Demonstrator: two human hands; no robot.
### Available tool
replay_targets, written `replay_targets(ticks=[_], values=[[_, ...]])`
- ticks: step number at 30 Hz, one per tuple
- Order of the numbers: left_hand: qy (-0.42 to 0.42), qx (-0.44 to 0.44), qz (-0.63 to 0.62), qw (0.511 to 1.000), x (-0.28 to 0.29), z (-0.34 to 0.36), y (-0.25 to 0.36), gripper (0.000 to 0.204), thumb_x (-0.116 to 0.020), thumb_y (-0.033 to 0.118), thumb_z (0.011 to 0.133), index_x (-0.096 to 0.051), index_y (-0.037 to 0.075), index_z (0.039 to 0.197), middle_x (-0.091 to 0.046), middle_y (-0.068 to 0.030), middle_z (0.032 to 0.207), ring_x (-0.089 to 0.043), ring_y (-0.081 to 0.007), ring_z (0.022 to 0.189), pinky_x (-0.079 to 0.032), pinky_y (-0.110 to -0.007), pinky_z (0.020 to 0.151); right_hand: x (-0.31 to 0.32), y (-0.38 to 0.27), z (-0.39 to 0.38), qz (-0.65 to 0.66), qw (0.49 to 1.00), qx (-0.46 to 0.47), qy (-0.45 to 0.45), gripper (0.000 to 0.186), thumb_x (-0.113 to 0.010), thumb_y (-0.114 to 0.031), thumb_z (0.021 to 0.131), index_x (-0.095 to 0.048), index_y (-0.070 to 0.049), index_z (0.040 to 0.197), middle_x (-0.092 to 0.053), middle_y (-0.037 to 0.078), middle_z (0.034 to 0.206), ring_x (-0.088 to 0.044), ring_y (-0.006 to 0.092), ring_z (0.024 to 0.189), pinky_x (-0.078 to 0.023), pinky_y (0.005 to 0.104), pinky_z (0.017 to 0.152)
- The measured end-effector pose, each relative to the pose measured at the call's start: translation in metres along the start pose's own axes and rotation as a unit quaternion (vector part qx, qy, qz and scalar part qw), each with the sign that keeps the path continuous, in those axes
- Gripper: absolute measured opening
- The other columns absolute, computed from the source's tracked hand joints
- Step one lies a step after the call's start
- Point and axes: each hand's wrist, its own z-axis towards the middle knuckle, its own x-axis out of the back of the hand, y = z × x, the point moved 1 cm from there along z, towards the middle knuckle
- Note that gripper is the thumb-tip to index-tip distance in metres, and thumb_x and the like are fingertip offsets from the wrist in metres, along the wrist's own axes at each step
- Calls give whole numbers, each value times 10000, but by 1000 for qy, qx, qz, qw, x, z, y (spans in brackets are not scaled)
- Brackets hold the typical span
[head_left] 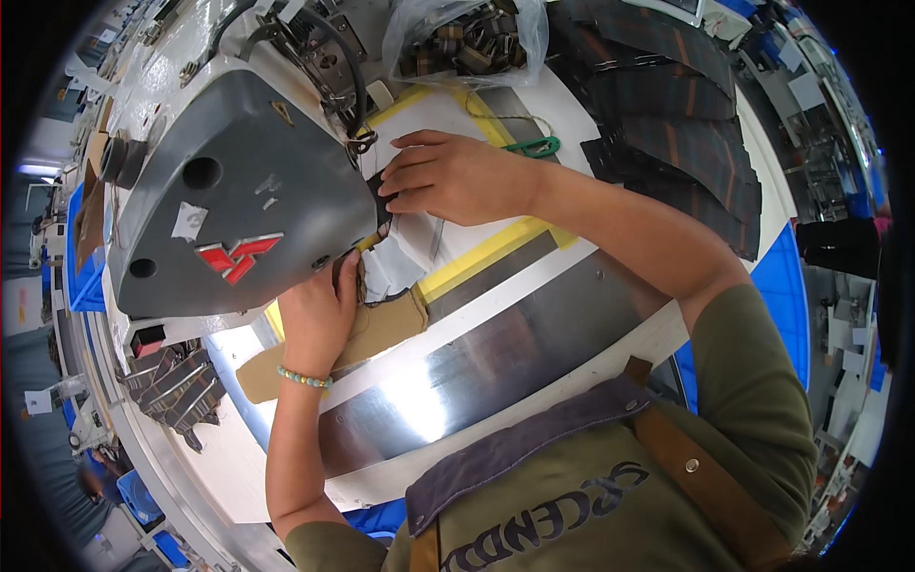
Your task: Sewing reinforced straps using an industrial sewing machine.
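A grey sewing machine head [238,191] with red markings fills the upper left. My left hand [319,305] is beside its lower edge, with thumb and fingers closed on a layered fabric piece [381,272] with white and dark layers. A tan piece of card or cloth [391,319] lies under it. My right hand [448,176] rests near the needle area, fingers apart and slightly bent over the dark material, their tips partly against it. Green thread snips [536,146] lie just beyond that hand. Yellow tape [448,286] marks the white work surface.
A clear plastic bag [464,43] of small pieces sits at the back. Dark striped fabric pieces [681,143] are stacked at the right; more striped pieces [176,391] lie at lower left. Blue bins [791,315] stand beside the table. Another person [95,477] is at the far left.
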Motion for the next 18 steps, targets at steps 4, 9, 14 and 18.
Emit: replay_targets(ticks=[4,9,14,18], values=[[19,-17,40,999,-1,-5,3,346,-682,243,1060,-732,-47,1242,-735,-271,1150,-642,-469,1083,-450,-527,1001,0,1,0,15,1000,1,-3,268,-721,-120,871,-812,-125,1123,-774,7,1236,-685,233,1205,-481,456,1206],[-11,-29,52,998,3,-14,6,432,-697,233,1041,-677,-27,1385,-659,-258,1354,-569,-443,1241,-394,-520,1142,6,-7,2,9,1000,11,-24,326,-723,-104,875,-802,-137,1190,-769,7,1260,-692,224,1197,-472,453,1219],[-22,1,-24,999,11,-26,17,428,-725,172,1014,-672,-10,1397,-609,-214,1423,-547,-387,1290,-403,-479,1167,21,-32,4,30,996,58,-62,365,-668,-90,911,-781,-131,1256,-771,5,1270,-702,216,1188,-445,453,1238],[-11,68,-165,984,4,-23,14,338,-729,111,1009,-690,-9,1322,-668,-163,1282,-630,-281,1167,-504,-385,1046,13,-42,-6,39,994,-3,-102,462,-654,-38,906,-733,-114,1355,-703,32,1415,-618,218,1360,-420,489,1244]])
